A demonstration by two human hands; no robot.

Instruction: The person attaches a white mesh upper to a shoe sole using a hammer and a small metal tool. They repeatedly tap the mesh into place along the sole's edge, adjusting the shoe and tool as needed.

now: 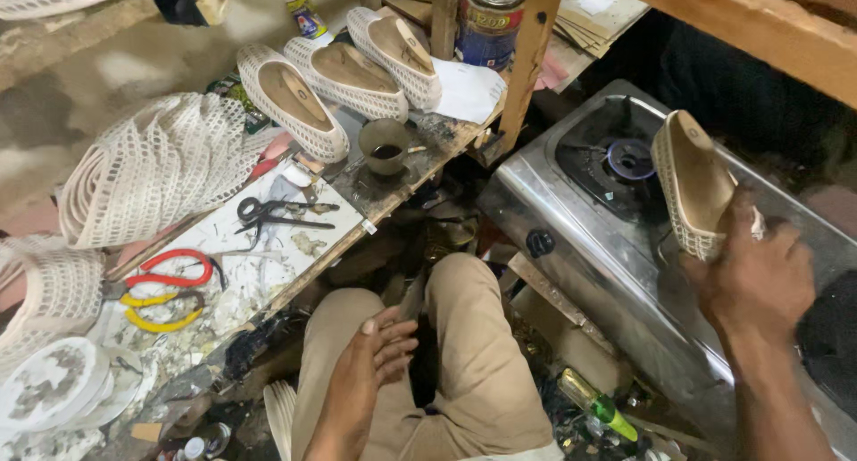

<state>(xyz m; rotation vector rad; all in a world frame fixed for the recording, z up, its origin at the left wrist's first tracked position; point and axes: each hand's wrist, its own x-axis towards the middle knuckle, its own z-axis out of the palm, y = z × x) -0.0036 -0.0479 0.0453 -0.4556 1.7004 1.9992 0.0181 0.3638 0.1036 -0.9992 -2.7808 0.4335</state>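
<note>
fingers (728,238) of my right hand (754,278) are wrapped round the heel end of a cream woven shoe (689,184), holding it upright over the steel gas stove (571,220), near the burner (630,157). my left hand (379,345) rests loose and empty on my knee, fingers slack and a little spread. it looks to me like the warming step: the shoe is held by the burner, though i can't tell whether a flame is lit. the next move, as i judge it, calls for a steady wrist and keeping the mesh clear of the metal.

beside me the low workbench (357,198) is stained with glue; on it lie three matching shoes (344,73), a small cup (384,144), black scissors (268,213) and red-handled pliers (174,269). rolled white mesh (161,171) lies at the bench's far side, a tin can (489,19) behind.
</note>
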